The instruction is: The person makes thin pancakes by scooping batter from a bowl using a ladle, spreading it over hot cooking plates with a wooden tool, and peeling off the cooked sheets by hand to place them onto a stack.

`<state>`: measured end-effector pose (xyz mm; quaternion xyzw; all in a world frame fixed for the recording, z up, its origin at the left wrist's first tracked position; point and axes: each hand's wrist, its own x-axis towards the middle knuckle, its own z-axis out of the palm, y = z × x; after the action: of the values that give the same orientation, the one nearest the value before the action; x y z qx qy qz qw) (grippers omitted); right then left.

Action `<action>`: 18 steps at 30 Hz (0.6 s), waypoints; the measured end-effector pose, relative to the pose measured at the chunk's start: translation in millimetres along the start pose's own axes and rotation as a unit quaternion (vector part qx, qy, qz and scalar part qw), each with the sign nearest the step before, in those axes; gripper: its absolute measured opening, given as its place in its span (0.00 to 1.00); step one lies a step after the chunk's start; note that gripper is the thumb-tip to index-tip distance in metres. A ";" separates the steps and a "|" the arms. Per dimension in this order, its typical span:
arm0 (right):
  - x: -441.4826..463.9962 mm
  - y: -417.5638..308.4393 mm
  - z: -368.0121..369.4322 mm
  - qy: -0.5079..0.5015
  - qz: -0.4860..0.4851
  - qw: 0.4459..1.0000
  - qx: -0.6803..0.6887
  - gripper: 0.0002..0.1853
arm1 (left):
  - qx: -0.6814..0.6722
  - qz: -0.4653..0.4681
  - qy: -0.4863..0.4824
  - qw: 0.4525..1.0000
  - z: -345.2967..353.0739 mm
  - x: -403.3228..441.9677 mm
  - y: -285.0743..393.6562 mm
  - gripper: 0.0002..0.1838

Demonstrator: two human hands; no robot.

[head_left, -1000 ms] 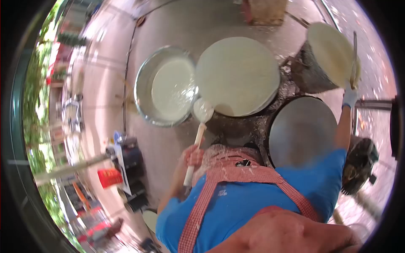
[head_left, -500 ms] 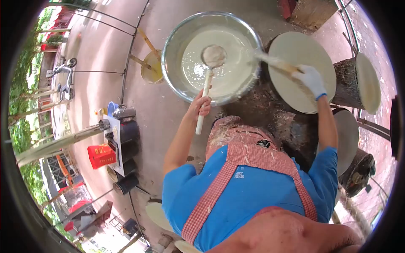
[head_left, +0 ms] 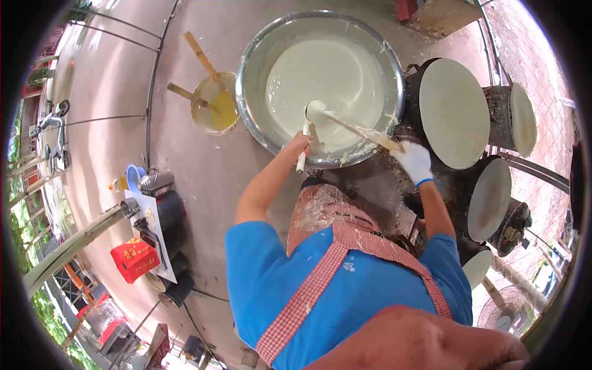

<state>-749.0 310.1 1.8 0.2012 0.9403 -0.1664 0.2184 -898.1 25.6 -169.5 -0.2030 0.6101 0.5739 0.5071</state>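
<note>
A wide metal basin [head_left: 243, 117] holds white batter [head_left: 320, 68]. My left hand [head_left: 300, 143], bare, is closed round the pale handle of a ladle [head_left: 316, 111], whose bowl is over the batter near the basin's near side. In a white glove with a blue cuff, my right hand [head_left: 413, 161] grips a batter-coated wooden paddle [head_left: 382, 140]. The paddle's far end meets or overlaps the ladle's bowl; whether they touch I cannot tell. Right of the basin is a round griddle [head_left: 455, 114] covered with a pale layer.
A bucket [head_left: 229, 83] of yellow liquid with two wooden-handled tools stands left of the basin. More round griddles [head_left: 489, 198] line the right side. At the left are a small table [head_left: 151, 216], a red box [head_left: 134, 260] and a blue bowl [head_left: 134, 177]. A wooden post crosses the lower left.
My right hand has moved from over the pale-covered griddle to the basin with the paddle. The ladle's bowl has tilted and lies closer to the basin's near side. The view has shifted.
</note>
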 end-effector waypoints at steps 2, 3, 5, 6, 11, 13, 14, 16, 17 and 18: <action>-12.4 10.4 41.1 0.007 0.029 0.999 -0.011 0.21 | -0.073 -0.086 -0.043 0.993 5.3 9.1 6.4 0.05; -22.8 10.0 54.3 0.012 0.028 0.999 0.010 0.22 | -0.143 -0.182 -0.067 0.971 9.5 12.6 8.9 0.06; -45.6 6.6 62.6 0.019 0.056 0.998 0.037 0.23 | -0.283 -0.234 -0.125 0.922 21.0 -22.9 25.8 0.08; -61.6 1.7 53.0 0.008 0.076 0.997 0.030 0.23 | -0.324 -0.231 -0.151 0.905 31.6 -46.5 37.0 0.08; -124.3 -22.5 15.3 0.288 -0.012 0.939 0.190 0.18 | -0.289 -0.090 -0.219 0.927 76.9 -213.9 136.6 0.13; -129.5 -33.7 -13.4 0.380 -0.037 0.895 0.231 0.16 | -0.252 -0.007 -0.255 0.933 83.4 -267.5 169.4 0.09; -120.5 -29.9 -24.6 0.447 -0.073 0.866 0.211 0.16 | -0.215 0.037 -0.243 0.945 87.4 -292.5 183.8 0.06; -111.5 -20.6 -52.6 0.519 -0.091 0.831 0.177 0.17 | -0.162 0.097 -0.240 0.952 94.9 -343.7 207.9 0.06; -107.9 -19.9 -73.5 0.547 -0.112 0.811 0.175 0.18 | -0.073 0.173 -0.237 0.953 96.8 -368.3 220.9 0.08; -112.9 -23.2 -97.6 0.532 -0.099 0.804 0.244 0.18 | 0.017 0.246 -0.230 0.941 96.0 -386.2 231.8 0.11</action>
<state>-700.1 294.6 143.8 0.2111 0.8519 -0.2780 -0.3904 -897.6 43.4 290.7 0.0997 0.5180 0.7011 0.4798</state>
